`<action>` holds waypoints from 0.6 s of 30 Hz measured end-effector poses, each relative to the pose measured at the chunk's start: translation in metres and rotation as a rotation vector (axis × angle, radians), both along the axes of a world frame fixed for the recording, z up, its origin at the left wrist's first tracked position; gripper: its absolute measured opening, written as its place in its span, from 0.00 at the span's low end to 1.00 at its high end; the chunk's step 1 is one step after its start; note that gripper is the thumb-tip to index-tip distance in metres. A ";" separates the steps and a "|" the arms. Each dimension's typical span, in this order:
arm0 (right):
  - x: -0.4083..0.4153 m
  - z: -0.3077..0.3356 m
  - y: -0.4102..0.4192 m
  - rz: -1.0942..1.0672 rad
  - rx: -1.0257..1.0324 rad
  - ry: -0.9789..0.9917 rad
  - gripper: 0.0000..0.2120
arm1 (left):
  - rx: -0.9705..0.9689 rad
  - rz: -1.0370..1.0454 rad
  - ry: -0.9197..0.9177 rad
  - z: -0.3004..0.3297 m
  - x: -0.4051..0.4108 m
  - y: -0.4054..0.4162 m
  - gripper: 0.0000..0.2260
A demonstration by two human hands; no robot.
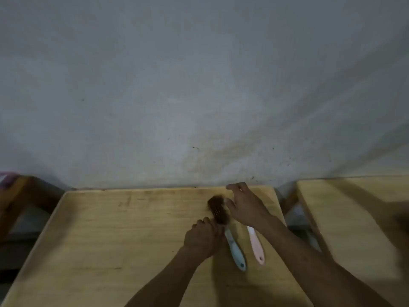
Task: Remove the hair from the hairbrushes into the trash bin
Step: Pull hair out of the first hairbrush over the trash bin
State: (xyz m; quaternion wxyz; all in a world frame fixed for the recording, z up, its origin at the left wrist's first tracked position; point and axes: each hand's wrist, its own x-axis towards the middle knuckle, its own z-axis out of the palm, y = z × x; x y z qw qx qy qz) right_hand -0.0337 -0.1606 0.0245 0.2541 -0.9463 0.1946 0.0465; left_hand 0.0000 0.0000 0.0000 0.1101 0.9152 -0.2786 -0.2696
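Observation:
Two hairbrushes lie on a wooden table [110, 229]. The blue-handled brush [235, 251] has its head covered in brown hair [218, 210]. Beside it lies a pink-handled brush [256, 247], its head hidden under my right hand. My left hand [203, 238] is curled at the neck of the blue brush, by the lower edge of the hair. My right hand [245, 207] hovers over the brush heads with fingers spread, the thumb near the hair. The frame is blurred. No trash bin is in view.
A grey stained wall [199, 85] stands right behind the table. A second wooden table [354, 207] is to the right across a narrow gap. Dark wooden furniture [22, 196] sits at the left.

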 end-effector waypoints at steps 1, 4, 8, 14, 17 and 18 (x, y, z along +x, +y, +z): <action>0.007 -0.009 -0.003 0.001 -0.013 0.011 0.22 | 0.001 0.040 0.012 -0.008 0.003 -0.006 0.25; 0.029 -0.022 -0.008 0.006 -0.040 0.108 0.23 | 0.001 0.135 0.019 -0.027 0.013 -0.017 0.30; 0.056 -0.044 -0.008 0.002 -0.057 0.188 0.28 | -0.067 0.207 0.014 -0.049 0.018 -0.028 0.34; 0.079 -0.060 -0.006 -0.074 0.136 0.209 0.18 | -0.216 0.234 -0.022 -0.067 0.020 -0.032 0.33; 0.085 -0.058 -0.006 -0.114 0.232 0.199 0.14 | -0.333 0.353 0.021 -0.072 0.022 -0.025 0.31; 0.087 -0.055 -0.005 -0.118 0.247 0.200 0.14 | -0.368 0.388 0.042 -0.073 0.023 -0.023 0.29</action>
